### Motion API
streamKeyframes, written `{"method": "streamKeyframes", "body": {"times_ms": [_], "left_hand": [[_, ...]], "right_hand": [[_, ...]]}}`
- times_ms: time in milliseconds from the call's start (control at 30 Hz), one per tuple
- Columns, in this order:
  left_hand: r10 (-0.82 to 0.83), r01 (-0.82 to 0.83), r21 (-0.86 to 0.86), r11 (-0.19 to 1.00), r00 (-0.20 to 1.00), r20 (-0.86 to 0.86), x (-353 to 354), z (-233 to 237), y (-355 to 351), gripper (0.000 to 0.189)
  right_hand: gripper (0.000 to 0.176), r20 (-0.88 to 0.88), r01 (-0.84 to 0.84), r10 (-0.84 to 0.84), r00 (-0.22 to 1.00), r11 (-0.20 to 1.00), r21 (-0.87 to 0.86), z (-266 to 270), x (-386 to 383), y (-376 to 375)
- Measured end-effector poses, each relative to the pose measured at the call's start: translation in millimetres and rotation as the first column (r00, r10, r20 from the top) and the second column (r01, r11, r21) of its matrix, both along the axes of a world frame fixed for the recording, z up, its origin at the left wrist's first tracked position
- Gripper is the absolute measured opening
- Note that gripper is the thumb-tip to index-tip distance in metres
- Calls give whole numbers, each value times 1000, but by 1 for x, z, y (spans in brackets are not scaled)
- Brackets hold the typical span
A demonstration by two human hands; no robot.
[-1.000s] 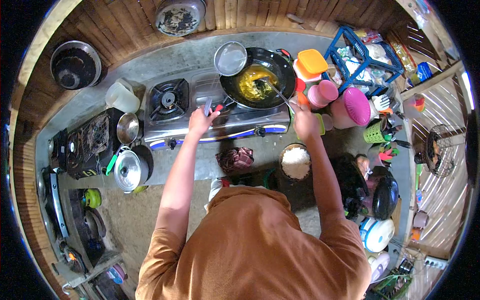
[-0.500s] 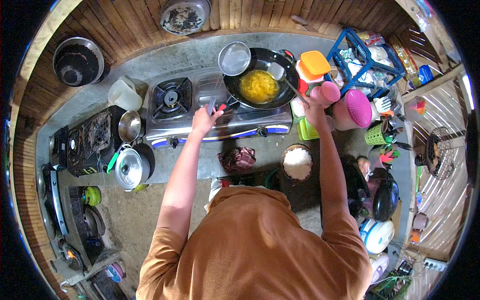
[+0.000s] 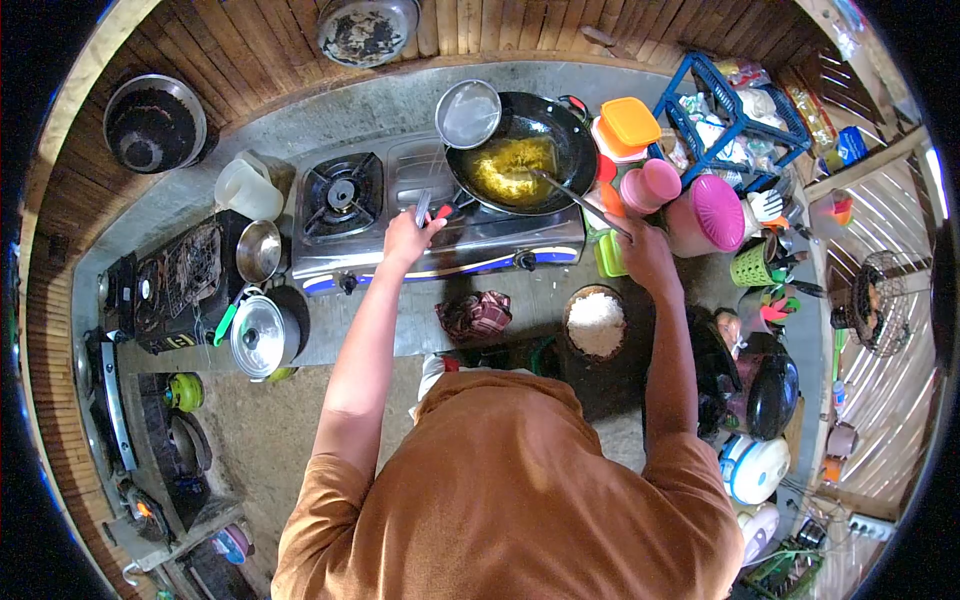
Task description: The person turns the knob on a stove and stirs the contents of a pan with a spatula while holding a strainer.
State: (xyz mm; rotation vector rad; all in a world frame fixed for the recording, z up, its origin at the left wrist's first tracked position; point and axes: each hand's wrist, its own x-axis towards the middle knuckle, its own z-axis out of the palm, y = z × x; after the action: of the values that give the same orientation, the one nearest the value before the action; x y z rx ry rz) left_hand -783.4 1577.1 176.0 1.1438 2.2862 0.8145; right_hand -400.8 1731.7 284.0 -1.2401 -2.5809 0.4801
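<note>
Leaning over the desk (image 3: pixel 535 292), I am keeping the bowl of rice (image 3: pixel 596 323) nearest, within reach. My left hand (image 3: pixel 405 240) is gripping the wok handle (image 3: pixel 441 212), fist closed, steadying it on the stove (image 3: pixel 470 236). My right hand (image 3: pixel 645 252) is holding the spatula (image 3: pixel 572 196), fingers closed, its tip in the yellow food (image 3: pixel 508 160) in the wok (image 3: pixel 572 135).

Your round black metal wok (image 3: pixel 570 125) looks matt at its rim, glossy where the yellow oily food (image 3: pixel 510 162) lies. Your long thin metal spatula (image 3: pixel 580 198) shines (as does the smooth steel two-burner stove (image 3: pixel 410 175)). The pink lidded jars (image 3: pixel 715 212) look plastic, the plank wall (image 3: pixel 260 50) rough wood.
</note>
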Motion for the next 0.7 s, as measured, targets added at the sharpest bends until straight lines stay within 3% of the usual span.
{"method": "streamKeyframes", "body": {"times_ms": [100,233,300,467,567,633,700], "left_hand": [[-3,3,4,1000,1000,-2,-3,-7,1,44],[-5,5,-2,1000,1000,-18,-2,-8,1,44],[2,-2,-2,1000,1000,-21,-1,-5,1,42],[19,-19,-3,1000,1000,17,0,-3,1,40],[0,0,2,1000,1000,-6,0,-5,1,43],[31,-31,-13,999,999,22,5,5,-1,40],[33,-32,-13,999,999,25,5,3,0,40]], "right_hand": [[41,2,-56,56,998,990,127,15,20,-11],[42,40,10,-14,999,995,99,40,18,-32],[42,99,15,-22,995,997,70,31,14,-33],[43,52,3,-4,999,1000,7,-16,-16,-20],[43,29,-10,7,1000,993,120,-37,-42,-7],[41,-92,-9,28,995,979,202,-50,-55,9],[40,-134,10,16,991,982,189,-50,-61,21]]}}
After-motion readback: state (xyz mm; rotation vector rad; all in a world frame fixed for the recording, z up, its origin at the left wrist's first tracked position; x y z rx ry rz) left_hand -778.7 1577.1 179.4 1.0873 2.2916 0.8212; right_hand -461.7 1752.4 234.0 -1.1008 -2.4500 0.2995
